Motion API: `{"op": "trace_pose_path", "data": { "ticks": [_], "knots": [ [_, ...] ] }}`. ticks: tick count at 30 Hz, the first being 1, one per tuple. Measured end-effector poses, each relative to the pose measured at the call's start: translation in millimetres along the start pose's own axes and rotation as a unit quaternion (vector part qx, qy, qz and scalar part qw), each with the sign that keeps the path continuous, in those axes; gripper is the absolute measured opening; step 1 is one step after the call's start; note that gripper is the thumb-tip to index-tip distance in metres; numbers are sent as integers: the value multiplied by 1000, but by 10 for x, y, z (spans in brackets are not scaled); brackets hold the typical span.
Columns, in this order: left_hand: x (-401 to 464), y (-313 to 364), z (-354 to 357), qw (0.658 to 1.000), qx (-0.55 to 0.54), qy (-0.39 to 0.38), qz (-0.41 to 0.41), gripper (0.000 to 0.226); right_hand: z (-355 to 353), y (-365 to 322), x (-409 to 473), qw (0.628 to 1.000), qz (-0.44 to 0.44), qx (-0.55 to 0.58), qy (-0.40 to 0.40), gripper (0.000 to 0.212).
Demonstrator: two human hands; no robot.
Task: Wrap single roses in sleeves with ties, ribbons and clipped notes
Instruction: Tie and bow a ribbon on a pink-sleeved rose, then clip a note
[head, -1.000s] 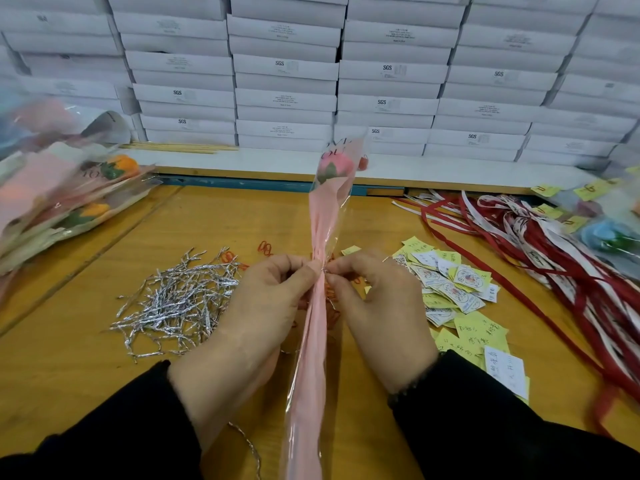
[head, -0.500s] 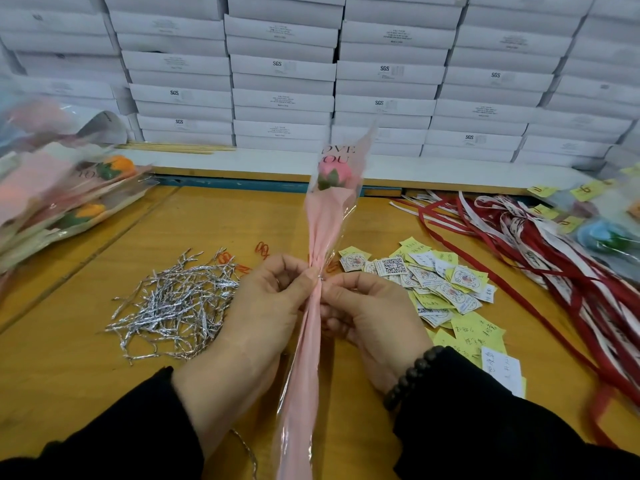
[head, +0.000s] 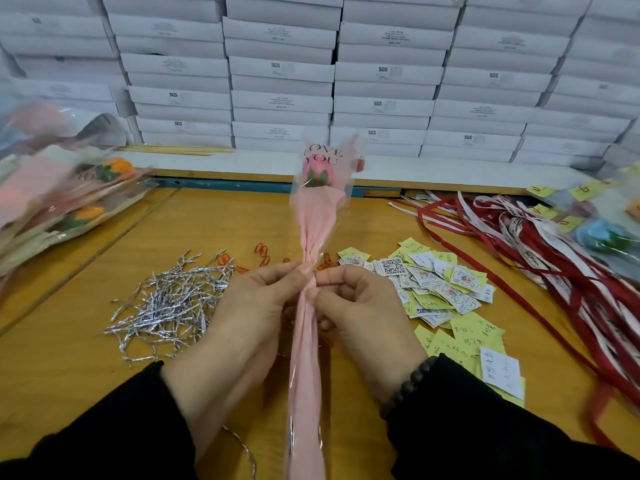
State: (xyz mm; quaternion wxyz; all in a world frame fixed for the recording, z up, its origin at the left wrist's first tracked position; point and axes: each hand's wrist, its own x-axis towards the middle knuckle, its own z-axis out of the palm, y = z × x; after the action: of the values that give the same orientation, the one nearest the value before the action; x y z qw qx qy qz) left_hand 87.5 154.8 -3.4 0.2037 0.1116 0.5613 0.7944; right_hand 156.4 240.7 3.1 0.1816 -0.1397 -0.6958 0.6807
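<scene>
Several wrapped roses (head: 69,199) lie heaped at the far left of the table (head: 214,223), and nearer the middle sits a pile of silver ties (head: 166,303). Just right of it the left hand (head: 256,306) pinches the pink sleeve (head: 311,230) at its gathered neck, fingers closed on it. The sleeve runs almost straight away from the person, with the rose (head: 317,173) at the far end and the tail near the body. The right hand (head: 363,306) pinches the same neck from the other side; a tie may be between the fingertips, but it is too small to tell. Both hands are equally near the neck, so any twist would turn about that long axis. Further right lie notes (head: 446,289), then ribbons (head: 554,258).
</scene>
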Motion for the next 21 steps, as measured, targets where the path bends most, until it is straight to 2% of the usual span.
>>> {"op": "trace_pose_path", "data": {
  "ticks": [7, 11, 16, 18, 21],
  "knots": [
    [-37, 51, -10, 999, 25, -20, -28, 20, 6, 22, 4, 1000, -14, 8, 9, 9],
    [-18, 9, -24, 999, 35, -12, -16, 10, -47, 4, 30, 993, -23, -113, -9, 5],
    [-1, 25, -36, 999, 34, -3, -13, 18, -184, -76, 110, 981, -40, -188, 12, 22],
    [-5, 60, -30, 1000, 0, -20, -23, 15, -331, -144, 177, 968, -62, -240, 34, 20],
    [-17, 81, -16, 999, -16, -32, -30, 16, -698, -236, 284, 915, -89, -385, 84, 13]
  ]
}}
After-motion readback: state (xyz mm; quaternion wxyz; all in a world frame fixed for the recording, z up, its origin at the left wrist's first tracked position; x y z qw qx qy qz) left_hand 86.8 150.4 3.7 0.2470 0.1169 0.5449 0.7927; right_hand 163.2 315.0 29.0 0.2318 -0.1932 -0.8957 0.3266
